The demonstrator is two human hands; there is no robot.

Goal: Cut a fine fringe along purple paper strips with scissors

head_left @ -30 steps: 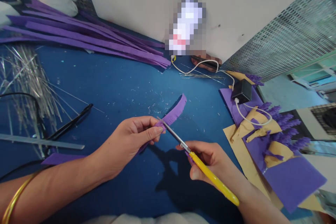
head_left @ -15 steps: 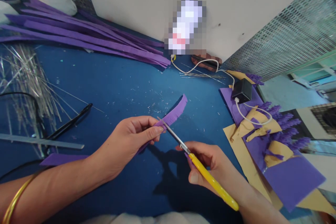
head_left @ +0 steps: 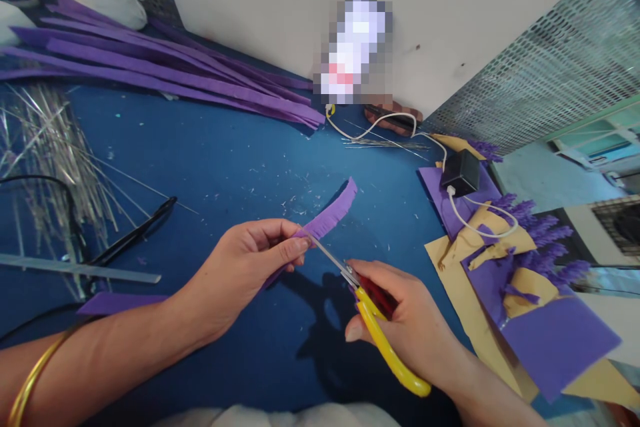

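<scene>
My left hand [head_left: 265, 253] pinches a purple paper strip [head_left: 333, 211] between thumb and fingers. The strip's free end curls up and away to the right, with fine cuts along its lower edge. My right hand [head_left: 407, 310] is closed round a pair of scissors [head_left: 390, 340] with yellow and red handles. The scissor tips touch the strip's edge right beside my left thumb. Part of the strip runs down behind my left hand, where my fingers hide it.
Long purple strips [head_left: 175, 70] lie at the back left, above a heap of thin wires [head_left: 55, 147]. A pixelated bright screen [head_left: 355, 40] leans on the white board. At right are a black charger [head_left: 460, 171] and paper-wrapped purple flowers [head_left: 535, 227]. Tiny scraps dot the blue table [head_left: 230, 167].
The scissors have shifted slightly left and their handles have spread, showing the red one. Their tips have moved from across the strip to its lower edge. My left hand stays nearly still.
</scene>
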